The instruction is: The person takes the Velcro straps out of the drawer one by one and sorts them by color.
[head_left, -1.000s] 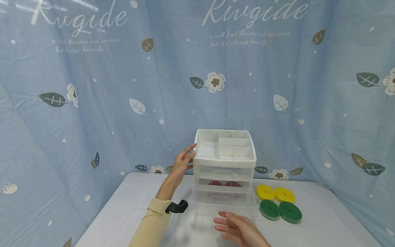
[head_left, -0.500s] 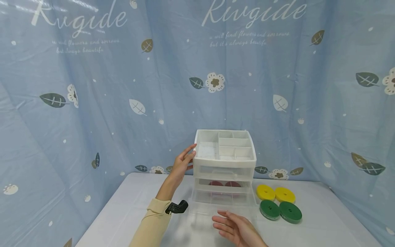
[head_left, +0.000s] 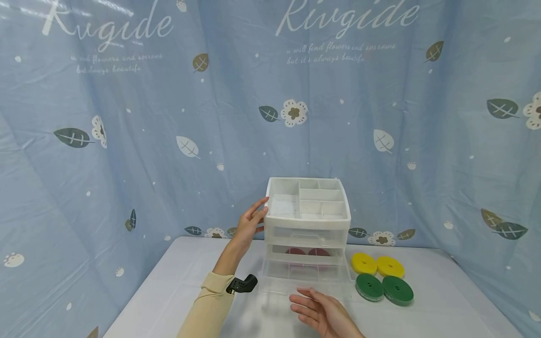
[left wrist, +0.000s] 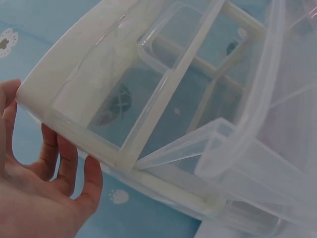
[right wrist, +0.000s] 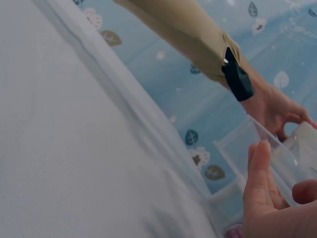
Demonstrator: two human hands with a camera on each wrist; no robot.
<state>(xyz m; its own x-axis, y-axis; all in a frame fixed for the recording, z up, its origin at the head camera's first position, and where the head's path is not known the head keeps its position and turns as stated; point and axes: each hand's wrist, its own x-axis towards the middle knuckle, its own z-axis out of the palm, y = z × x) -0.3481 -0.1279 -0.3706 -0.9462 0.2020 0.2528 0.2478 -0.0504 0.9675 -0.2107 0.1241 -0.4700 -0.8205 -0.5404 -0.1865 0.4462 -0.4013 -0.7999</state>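
Observation:
A white drawer organizer (head_left: 307, 224) with a divided top tray stands on the table. A clear lower drawer (head_left: 304, 271) is pulled out toward me, and two dark pink discs (head_left: 319, 252) show through the plastic. My left hand (head_left: 247, 227) touches the organizer's left side; in the left wrist view its fingertips lie along the side and upper corner. In front of the pulled-out drawer is my right hand (head_left: 323, 312), palm facing left, fingers loosely extended, holding nothing. Whether its fingertips touch the drawer front, I cannot tell.
Right of the organizer lie two yellow rolls (head_left: 390, 267) and, nearer me, two green rolls (head_left: 398, 290). A white cloth covers the table (head_left: 448, 300). Close behind and along both sides hangs a blue patterned curtain (head_left: 236, 141).
My right hand has shifted very slightly left. The left hand, the organizer and the drawer stay where they were.

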